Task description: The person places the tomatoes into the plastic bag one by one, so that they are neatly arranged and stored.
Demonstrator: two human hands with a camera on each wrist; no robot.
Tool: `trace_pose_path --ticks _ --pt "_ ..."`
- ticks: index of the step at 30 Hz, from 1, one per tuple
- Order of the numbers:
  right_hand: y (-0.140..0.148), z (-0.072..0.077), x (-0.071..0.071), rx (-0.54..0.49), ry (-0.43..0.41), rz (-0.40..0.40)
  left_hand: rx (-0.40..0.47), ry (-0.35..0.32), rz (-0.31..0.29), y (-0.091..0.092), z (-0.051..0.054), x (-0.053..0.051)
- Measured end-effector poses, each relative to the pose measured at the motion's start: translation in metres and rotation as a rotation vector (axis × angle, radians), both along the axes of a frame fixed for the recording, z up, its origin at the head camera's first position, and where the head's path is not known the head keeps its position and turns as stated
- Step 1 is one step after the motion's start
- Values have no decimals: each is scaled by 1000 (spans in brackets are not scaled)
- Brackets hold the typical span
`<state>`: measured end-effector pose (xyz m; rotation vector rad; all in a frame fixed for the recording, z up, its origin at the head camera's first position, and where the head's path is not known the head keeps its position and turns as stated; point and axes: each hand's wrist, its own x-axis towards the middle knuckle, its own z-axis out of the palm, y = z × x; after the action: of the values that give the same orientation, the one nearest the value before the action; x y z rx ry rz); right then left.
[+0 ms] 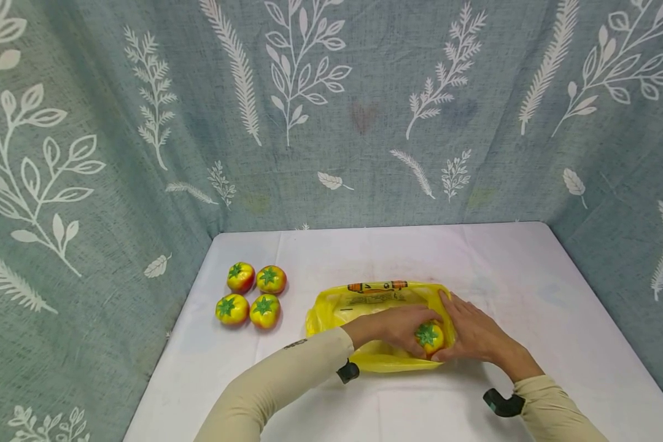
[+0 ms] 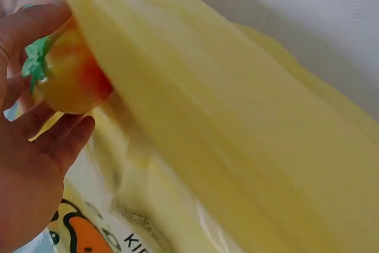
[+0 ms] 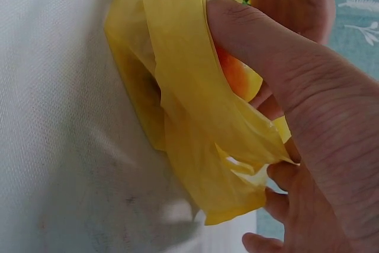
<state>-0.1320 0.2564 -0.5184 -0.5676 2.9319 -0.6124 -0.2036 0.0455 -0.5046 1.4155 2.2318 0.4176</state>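
My left hand (image 1: 399, 330) reaches into the mouth of a yellow plastic bag (image 1: 331, 312) and grips a yellow-red tomato (image 1: 431, 336) with a green star-shaped top. In the left wrist view its fingers curl round the tomato (image 2: 74, 72), beside the bag's yellow edge (image 2: 160, 57). My right hand (image 1: 477, 331) holds the right end of the bag's opening, thumb on the near rim and fingers at the far side. In the right wrist view the right thumb (image 3: 260, 34) lies over the bag's edge (image 3: 183, 81), close to the tomato.
Several more yellow-red tomatoes (image 1: 265, 311) with green tops stand grouped at the left of the white table (image 1: 508, 264). A patterned grey-green curtain (image 1: 364, 172) hangs behind the table and along both sides. A dark strap piece (image 1: 504, 403) shows at the right wrist.
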Motion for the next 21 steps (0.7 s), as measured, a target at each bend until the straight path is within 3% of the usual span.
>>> trace_pose_path --ticks 8,14,21 --pt "-1 3 1 0 -19 -8 42 -17 73 -15 21 1" --pt "-2 4 1 -2 -42 -27 158 -45 100 -33 35 2" --pt "-3 2 1 1 -32 -36 258 -89 189 -53 48 5"
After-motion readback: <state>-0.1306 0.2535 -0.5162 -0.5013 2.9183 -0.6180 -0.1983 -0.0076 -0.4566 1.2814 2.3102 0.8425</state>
